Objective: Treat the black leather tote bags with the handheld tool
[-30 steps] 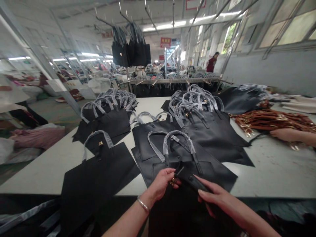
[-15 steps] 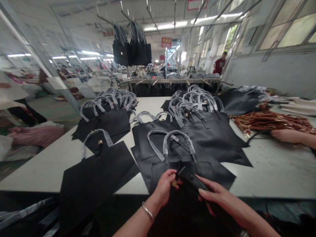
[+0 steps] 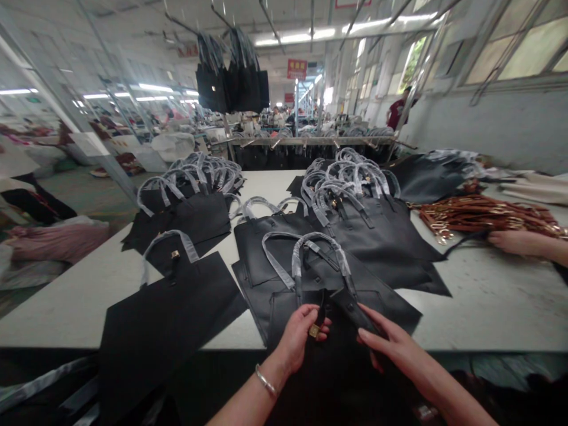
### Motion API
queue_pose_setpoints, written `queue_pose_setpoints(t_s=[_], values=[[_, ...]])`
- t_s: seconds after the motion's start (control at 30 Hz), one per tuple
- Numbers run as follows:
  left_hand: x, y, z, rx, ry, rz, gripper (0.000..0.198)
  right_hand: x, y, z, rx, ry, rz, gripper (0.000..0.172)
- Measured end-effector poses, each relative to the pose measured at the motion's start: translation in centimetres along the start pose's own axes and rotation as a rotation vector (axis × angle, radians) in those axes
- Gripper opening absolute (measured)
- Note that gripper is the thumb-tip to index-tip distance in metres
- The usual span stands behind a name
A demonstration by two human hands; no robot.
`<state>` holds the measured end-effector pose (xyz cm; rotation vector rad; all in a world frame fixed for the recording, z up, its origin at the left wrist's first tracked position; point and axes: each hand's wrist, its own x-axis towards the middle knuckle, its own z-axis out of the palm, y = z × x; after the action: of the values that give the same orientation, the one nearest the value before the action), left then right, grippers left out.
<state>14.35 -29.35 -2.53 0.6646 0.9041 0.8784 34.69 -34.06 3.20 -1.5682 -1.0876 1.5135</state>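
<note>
Just changed: the left hand (image 3: 298,336) has turned the gold clasp (image 3: 314,330) outward. Half a second back the fingers mostly covered it; now its face shows. The right hand (image 3: 390,349) has hardly shifted.
Meaning for the work: judged, the clasp is the part being handled, with the strap kept under control.
Left fingers: closed in a pinch on the gold clasp and its short black tab.
Right fingers: curled around the black strap (image 3: 355,309), thumb on top.
Position: black leather tote (image 3: 284,305) lies flat at the near edge of the tabletop (image 3: 488,307).
Look: dull black with a slight sheen; film-wrapped handles (image 3: 306,248) arch upward.
Around: stacks of like totes (image 3: 364,213) behind; a co-worker's hand (image 3: 510,241) on the brown straps (image 3: 483,214).
</note>
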Motion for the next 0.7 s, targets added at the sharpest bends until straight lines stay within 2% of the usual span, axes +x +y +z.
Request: queue_pose_setpoints(t_s=[0.23, 0.4, 0.53, 0.7], values=[[1.0, 0.6, 0.4, 0.134, -0.045, 0.014, 0.031, 0.3, 1.5, 0.3, 0.015, 0.004, -0.027, 0.088], [1.2, 0.1, 0.6, 0.117, -0.028, -0.03, 0.03, 0.0, 1.9, 0.1, 0.034, 0.003, -0.038, 0.089], [1.1, -1.2, 1.2, 0.065, 0.061, 0.06, 0.036, -1.5, 1.4, -0.4, 0.034, 0.014, 0.007, 0.087], [1.1, -2.3, 1.7, 0.102, 0.127, 0.199, 0.035, -3.4, 1.0, -1.0, 0.07, -0.06, 0.132, 0.084]])
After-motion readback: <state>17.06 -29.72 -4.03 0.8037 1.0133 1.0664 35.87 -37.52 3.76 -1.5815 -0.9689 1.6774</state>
